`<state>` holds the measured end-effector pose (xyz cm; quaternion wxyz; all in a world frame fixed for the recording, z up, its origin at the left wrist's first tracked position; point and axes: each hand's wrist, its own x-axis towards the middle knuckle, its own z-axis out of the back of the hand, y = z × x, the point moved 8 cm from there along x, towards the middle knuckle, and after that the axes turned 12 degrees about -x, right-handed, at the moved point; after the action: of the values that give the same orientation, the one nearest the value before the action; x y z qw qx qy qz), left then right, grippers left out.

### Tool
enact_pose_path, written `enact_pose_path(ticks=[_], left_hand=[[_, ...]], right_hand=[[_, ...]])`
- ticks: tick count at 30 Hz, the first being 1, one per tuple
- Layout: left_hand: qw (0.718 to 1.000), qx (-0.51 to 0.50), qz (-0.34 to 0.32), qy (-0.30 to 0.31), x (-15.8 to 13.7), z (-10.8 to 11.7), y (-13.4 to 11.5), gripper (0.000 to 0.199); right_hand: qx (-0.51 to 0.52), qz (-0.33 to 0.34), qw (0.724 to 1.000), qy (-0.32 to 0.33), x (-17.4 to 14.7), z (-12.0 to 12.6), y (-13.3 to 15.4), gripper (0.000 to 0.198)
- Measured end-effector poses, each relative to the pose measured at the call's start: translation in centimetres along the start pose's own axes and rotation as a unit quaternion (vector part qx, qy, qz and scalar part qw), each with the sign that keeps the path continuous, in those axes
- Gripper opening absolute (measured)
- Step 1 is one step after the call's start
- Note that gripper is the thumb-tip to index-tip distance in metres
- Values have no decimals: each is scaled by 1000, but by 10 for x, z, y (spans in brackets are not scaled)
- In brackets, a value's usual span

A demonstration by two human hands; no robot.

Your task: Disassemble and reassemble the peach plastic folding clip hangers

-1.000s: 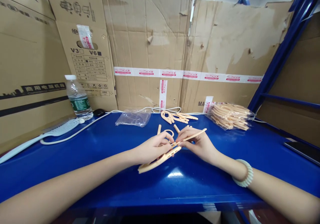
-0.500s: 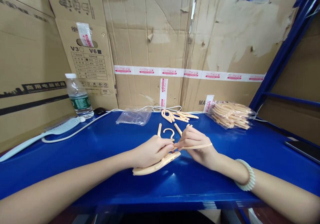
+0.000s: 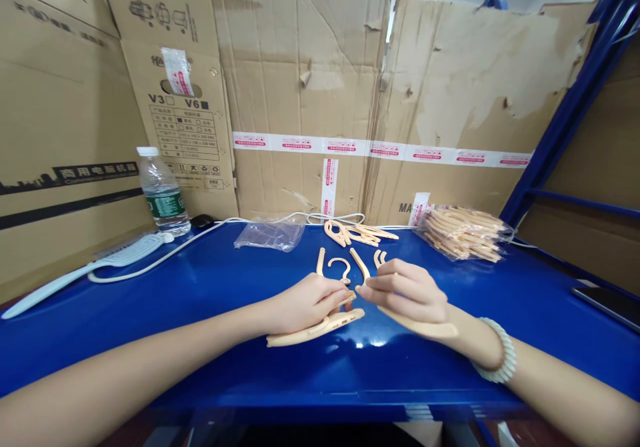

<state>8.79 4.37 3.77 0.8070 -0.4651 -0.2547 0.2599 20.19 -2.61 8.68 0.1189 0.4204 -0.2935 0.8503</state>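
My left hand [image 3: 307,304] is closed, its thumb and fingers pinching a peach plastic hanger piece [image 3: 349,298]. A slotted peach hanger arm [image 3: 320,330] runs along its underside; whether the hand grips it or it rests on the table is hard to tell. My right hand [image 3: 407,292] is closed on another curved hanger arm [image 3: 425,326], whose wide end sticks out below the palm. Just beyond the hands lie a loose hanger hook [image 3: 342,267], straight hanger arms [image 3: 359,264] and small curved hook ends [image 3: 380,258], partly hidden by my right hand.
Folded peach hangers [image 3: 357,234] lie at the back of the blue table [image 3: 250,380]. A bagged hanger bundle [image 3: 465,232] and a phone [image 3: 607,306] are on the right. At left are a clear bag [image 3: 270,235], water bottle [image 3: 166,194], hairbrush [image 3: 127,252] and white cable [image 3: 200,238].
My right hand has moved right and turned, apart from the left hand, and the hanger arm in it has swung lower. The left hand has hardly moved.
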Motion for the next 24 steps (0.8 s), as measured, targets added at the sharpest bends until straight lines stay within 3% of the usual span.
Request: enact_pose_path(ticks=[3,5,7,9,10,12,16,20,24], left_hand=[[993,-111,44,-11,5,5,15,35],[978,-196,74,-16,8,10,24,37],[958,-271,88,-35,11,16,30,34],[937,-331,86,-62,12,22,32,28],[927,-357,83,-76,13,25,32,24],[909,-397,84,-97,13,28,32,18],[879,-445,98,-138,11,29,36,12],[861,-466,103,-177,9,29,39,13],[851,-477,107,-193,8,30,39,14]], right_hand=[[25,-140,990,-11,-3,12,-40,21],[34,-259,964,49,-17,7,-79,19],[78,-389,901,175,-43,-10,-114,17],[125,-472,825,284,-71,-26,-131,28],[142,-493,797,319,-81,-31,-134,40],[160,-508,769,354,-94,-40,-134,56],[159,-534,731,395,-108,-53,-126,61],[118,-545,721,412,-111,-56,-127,55],[68,-535,732,417,-110,-54,-131,47]])
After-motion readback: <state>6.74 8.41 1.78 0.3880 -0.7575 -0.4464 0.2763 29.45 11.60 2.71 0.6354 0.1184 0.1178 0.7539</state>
